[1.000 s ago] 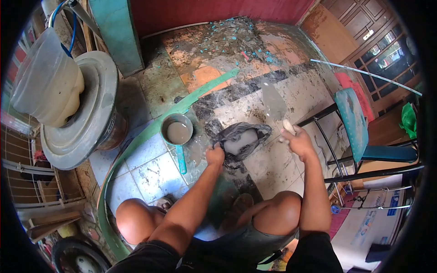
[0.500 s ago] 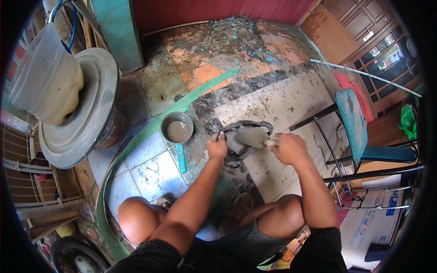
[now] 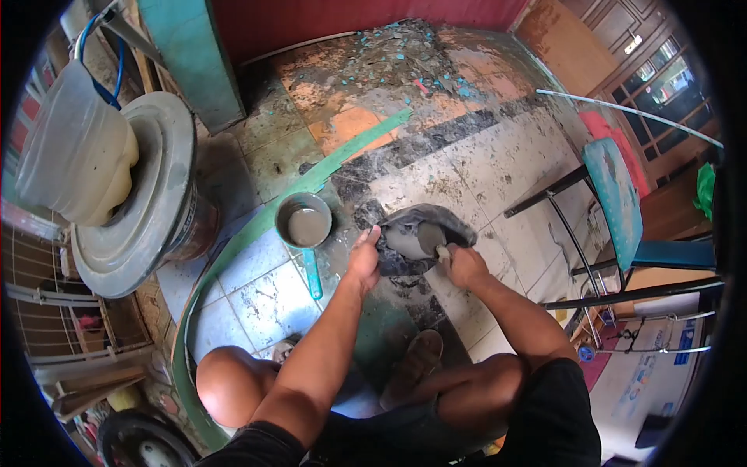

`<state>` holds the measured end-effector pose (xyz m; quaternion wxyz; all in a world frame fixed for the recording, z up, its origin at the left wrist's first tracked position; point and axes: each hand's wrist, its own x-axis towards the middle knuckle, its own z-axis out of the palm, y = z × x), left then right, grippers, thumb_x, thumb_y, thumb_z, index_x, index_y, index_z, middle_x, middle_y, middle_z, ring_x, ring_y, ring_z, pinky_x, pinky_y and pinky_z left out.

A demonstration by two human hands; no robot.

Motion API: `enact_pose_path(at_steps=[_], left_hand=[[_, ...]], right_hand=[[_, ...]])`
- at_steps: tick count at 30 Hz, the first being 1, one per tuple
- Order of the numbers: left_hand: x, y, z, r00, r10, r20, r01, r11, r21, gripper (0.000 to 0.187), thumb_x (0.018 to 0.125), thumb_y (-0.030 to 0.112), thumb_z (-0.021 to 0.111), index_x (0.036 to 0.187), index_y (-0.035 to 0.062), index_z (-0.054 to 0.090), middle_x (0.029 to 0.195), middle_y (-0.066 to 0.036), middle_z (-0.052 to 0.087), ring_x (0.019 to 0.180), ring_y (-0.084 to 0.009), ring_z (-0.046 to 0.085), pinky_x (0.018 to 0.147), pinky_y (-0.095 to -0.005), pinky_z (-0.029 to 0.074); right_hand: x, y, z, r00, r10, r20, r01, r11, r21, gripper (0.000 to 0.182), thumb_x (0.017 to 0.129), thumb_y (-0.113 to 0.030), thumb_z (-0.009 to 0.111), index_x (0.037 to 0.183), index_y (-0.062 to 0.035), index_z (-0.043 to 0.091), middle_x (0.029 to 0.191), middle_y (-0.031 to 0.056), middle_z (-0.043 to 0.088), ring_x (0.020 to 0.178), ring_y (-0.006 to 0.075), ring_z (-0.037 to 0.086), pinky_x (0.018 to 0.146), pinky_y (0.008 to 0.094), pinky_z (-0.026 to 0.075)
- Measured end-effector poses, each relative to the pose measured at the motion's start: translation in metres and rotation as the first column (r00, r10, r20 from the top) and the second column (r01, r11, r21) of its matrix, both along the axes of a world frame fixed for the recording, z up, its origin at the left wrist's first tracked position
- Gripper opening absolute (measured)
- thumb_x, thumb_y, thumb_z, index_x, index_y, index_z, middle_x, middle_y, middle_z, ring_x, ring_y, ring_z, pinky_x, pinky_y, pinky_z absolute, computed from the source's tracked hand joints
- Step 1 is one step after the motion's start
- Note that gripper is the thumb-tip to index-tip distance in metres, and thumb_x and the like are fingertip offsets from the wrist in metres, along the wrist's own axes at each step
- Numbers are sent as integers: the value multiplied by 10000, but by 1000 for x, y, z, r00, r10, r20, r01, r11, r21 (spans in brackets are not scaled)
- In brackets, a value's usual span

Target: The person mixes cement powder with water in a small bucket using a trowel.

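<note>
At the bag (image 3: 405, 267), the left hand (image 3: 365, 254) pinches its rim, likely steadying it; the right hand (image 3: 468, 268) grips the trowel (image 3: 431, 237).

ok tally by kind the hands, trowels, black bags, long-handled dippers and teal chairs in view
Hands (left hand, right hand): 2
Trowel: 1
Black bag: 1
Dipper: 1
Teal chair: 1
Total: 6

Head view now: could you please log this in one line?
left hand: holds black bag | right hand: holds trowel at bag's mouth | dipper: unheld
</note>
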<state>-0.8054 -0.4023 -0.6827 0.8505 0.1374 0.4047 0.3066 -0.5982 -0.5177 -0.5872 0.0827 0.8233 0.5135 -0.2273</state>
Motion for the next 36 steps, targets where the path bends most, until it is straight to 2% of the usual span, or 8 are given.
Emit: enact_pose_path(at_steps=[4, 8, 11, 20, 25, 29, 34, 36], left_hand=[[2, 4, 17, 991, 20, 131, -15, 999, -34, 494, 1080, 318, 551, 1476, 43, 443, 1367, -109, 624, 1228, -251, 627, 1067, -434, 501], [3, 6, -4, 990, -33, 136, 36, 999, -17, 560, 1070, 324, 570, 1524, 43, 398, 1439, -120, 579, 1284, -259, 592, 1098, -435, 478], [-2, 6, 35, 995, -54, 86, 54, 999, 1, 635, 1061, 332, 587, 1568, 37, 342, 1517, -130, 520, 1346, -263, 547, 1138, -432, 436], [5, 3, 29, 985, -171, 26, 168, 983, 77, 650, 1069, 318, 570, 1572, -13, 324, 1573, -170, 454, 1403, -277, 489, 1162, -419, 397], [2, 11, 12, 959, -237, 154, 222, 969, 106, 750, 1050, 351, 600, 1599, -29, 259, 1630, -202, 365, 1474, -290, 402, 1209, -409, 319], [2, 8, 21, 960, -224, -167, 240, 968, 79, 797, 1036, 365, 621, 1611, -25, 232, 1626, -206, 365, 1475, -295, 391, 1217, -396, 300], [7, 6, 34, 898, -212, -386, 285, 948, 144, 691, 1035, 312, 635, 1553, -50, 355, 1524, -161, 517, 1375, -252, 507, 1186, -356, 338], [7, 7, 18, 924, -237, -300, 295, 942, 162, 586, 1029, 291, 635, 1477, -48, 466, 1462, -161, 574, 1339, -236, 529, 1169, -353, 343]], right_hand=[[12, -26, -31, 994, 19, -112, -10, 997, 82, 441, 969, -374, 567, 1232, -36, 673, 1107, 262, 716, 1078, 430, 674, 974, 498, 530], [16, -31, -32, 976, -12, -215, 26, 998, 61, 463, 962, -382, 596, 1234, -19, 687, 1100, 285, 709, 1050, 452, 677, 953, 488, 531], [20, -40, -39, 961, 44, -274, 17, 976, 218, 476, 957, -375, 609, 1244, -2, 679, 1105, 293, 706, 1053, 450, 676, 949, 492, 528], [4, -19, -41, 987, 69, -146, -73, 997, -20, 504, 959, -351, 619, 1302, 18, 645, 1177, 270, 698, 1104, 436, 666, 989, 482, 523], [10, -26, -42, 946, 20, -322, 7, 997, 82, 489, 959, -378, 639, 1276, -7, 675, 1160, 262, 706, 1094, 432, 668, 982, 461, 522], [16, -38, -45, 861, 52, -506, 33, 987, 156, 476, 953, -389, 674, 1260, -25, 694, 1122, 230, 727, 1071, 415, 685, 959, 427, 525], [3, -36, -56, 785, -194, -589, 222, 975, -25, 476, 972, -395, 688, 1271, -25, 691, 994, 163, 745, 854, 252, 713, 796, 377, 553], [-7, -26, -52, 733, -331, -594, 311, 940, -141, 488, 981, -404, 687, 1293, -29, 680, 942, 132, 738, 763, 196, 692, 710, 358, 548]])
